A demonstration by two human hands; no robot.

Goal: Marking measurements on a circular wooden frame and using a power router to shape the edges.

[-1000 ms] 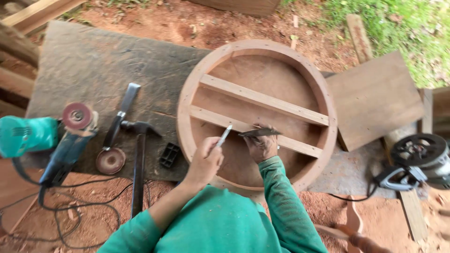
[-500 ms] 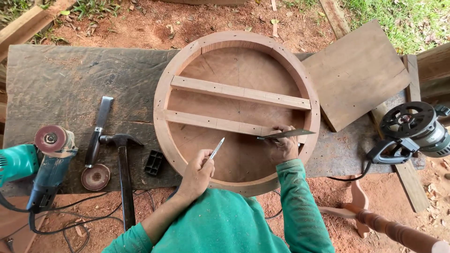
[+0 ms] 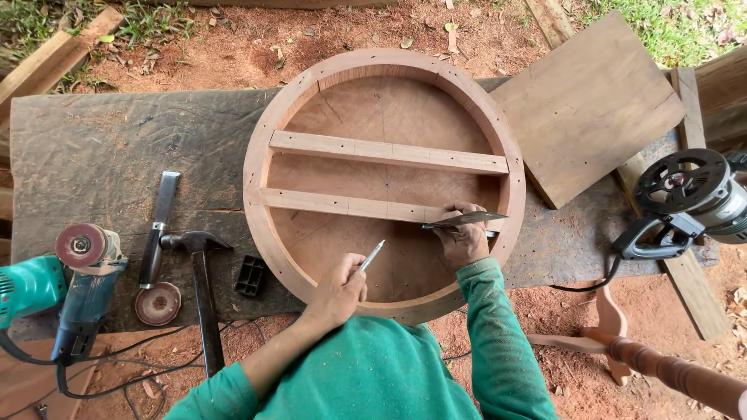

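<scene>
Round wooden frame (image 3: 384,183) lies flat mid-counter (image 3: 117,148); my right hand (image 3: 461,243) pins a small metal square (image 3: 465,220) at the lower slat's (image 3: 350,206) right end; left hand (image 3: 339,291) grips a pencil (image 3: 371,255) just below that slat; hands apart; risk: square slips on the slat edge, line goes skewed.

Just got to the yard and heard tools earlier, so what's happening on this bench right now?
A person in a green shirt leans over a round wooden frame with two crossbars, lying flat on the bench. The right hand presses a small metal square against the lower crossbar, while the left hand holds a pencil just above the panel. A hammer, chisel and angle grinder lie untouched at the left.
</scene>
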